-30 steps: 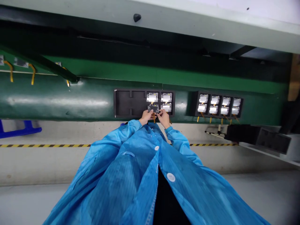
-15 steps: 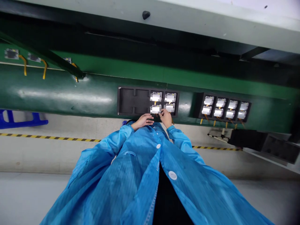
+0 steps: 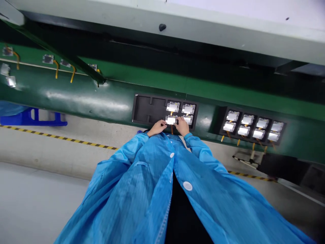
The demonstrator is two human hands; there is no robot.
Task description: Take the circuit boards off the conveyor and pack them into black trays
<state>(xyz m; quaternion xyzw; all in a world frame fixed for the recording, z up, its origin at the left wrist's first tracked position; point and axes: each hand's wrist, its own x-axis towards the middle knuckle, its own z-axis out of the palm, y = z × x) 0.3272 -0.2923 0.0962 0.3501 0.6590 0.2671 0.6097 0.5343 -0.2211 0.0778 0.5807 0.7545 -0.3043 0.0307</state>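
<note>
A small circuit board (image 3: 171, 120) with a silvery cover sits at the near edge of a black tray (image 3: 142, 108), its orange flat cable hanging toward me. My left hand (image 3: 157, 127) pinches the board's left edge, fingers closed. At its right edge, the closed fingers of my right hand (image 3: 182, 126) hold the board and partly cover the board beside it (image 3: 188, 119). Behind these lie two more boards, one at left (image 3: 173, 106) and one at right (image 3: 188, 108), both in the tray.
A second black tray (image 3: 254, 124) full of similar boards stands on the green bench (image 3: 101, 98) to the right, cables overhanging the edge. More boards (image 3: 48, 59) lie far left, near a slanted post (image 3: 76, 66). A blue stool (image 3: 48, 119) stands below the bench.
The board in my hands turned from its dark face to its silvery face. My left hand drew back from it, then returned to its left edge. The view has shifted left.
</note>
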